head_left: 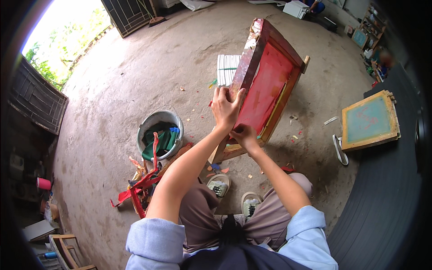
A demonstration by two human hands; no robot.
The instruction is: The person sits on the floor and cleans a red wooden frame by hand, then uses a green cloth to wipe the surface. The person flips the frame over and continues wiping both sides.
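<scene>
A wooden screen frame (294, 92) with red sheet (265, 85) stretched inside stands tilted on the floor before my knees. Its near left bar is worn and paint-stained. My left hand (225, 108) is wrapped over that bar, thumb along the top edge. Lower down, my right hand (245, 136) works at the frame's near inner corner with its fingers curled together. What those fingers pinch is hidden behind the hand. A small strip of loose red edge shows beside them.
Left of the frame stands a grey bucket (179, 140) with green cloth inside, beside a heap of torn red strips (137, 191). White bundled stack (227, 67) lies behind the frame. At right, another screen frame (366, 119) lies on a dark surface (373, 207). A person (315, 6) is far back.
</scene>
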